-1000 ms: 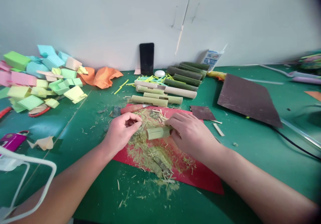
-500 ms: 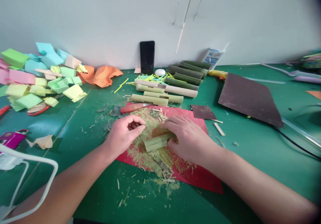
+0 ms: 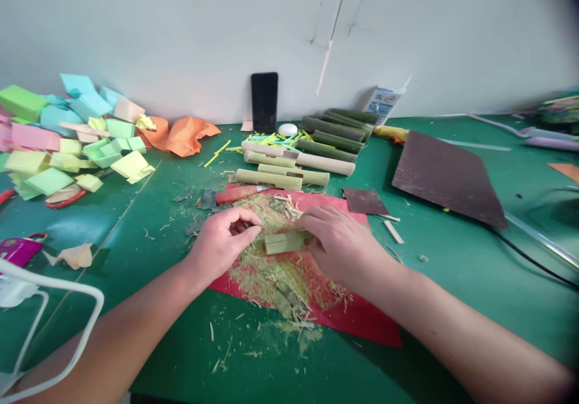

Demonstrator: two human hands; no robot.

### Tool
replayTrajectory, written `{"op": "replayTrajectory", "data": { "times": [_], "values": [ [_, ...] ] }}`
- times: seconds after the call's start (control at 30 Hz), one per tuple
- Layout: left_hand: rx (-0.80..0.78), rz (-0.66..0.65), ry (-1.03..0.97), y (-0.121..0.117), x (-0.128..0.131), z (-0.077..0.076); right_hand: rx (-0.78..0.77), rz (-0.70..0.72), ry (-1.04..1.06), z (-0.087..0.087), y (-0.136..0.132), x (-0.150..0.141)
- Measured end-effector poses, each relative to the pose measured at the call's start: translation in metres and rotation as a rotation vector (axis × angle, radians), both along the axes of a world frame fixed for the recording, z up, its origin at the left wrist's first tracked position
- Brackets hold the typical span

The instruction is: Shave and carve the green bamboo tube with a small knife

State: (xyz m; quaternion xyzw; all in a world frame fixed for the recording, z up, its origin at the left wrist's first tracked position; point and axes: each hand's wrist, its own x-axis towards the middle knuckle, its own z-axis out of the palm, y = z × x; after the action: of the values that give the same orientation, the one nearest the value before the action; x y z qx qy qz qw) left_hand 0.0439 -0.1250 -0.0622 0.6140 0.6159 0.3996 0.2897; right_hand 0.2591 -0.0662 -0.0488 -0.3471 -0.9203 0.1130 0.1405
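Note:
Between my hands is a short pale-green bamboo piece, tilted slightly. My right hand grips it by its right end, and the fingers cover that end. To its left, the thumb and forefinger of my left hand come together in a pinch; whatever they hold, if anything, is too small or hidden to make out. Below lies a red sheet strewn with bamboo shavings and dust. A red-handled tool rests along the sheet's far edge.
Beyond the sheet lie several pale bamboo tubes and green bamboo tubes. A black phone leans on the wall. Folded paper pieces pile up at left. Dark brown sheets lie at right. A white frame juts in at lower left.
The bamboo piece dipped and tilted toward me half a second ago, then came back up nearly level in my right hand. My left hand shifted slightly right, keeping its pinch.

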Motion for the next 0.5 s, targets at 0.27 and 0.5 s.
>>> {"op": "replayTrajectory", "data": {
  "times": [0.27,0.5],
  "values": [
    [0.026,-0.019,0.036,0.0003,0.0004,-0.0014,-0.076,0.087,0.061,0.0055,-0.0094,-0.0044],
    [0.018,-0.034,0.058,-0.0029,0.0028,0.0009,-0.048,0.158,0.069,-0.004,-0.0059,-0.0057]
  ]
}}
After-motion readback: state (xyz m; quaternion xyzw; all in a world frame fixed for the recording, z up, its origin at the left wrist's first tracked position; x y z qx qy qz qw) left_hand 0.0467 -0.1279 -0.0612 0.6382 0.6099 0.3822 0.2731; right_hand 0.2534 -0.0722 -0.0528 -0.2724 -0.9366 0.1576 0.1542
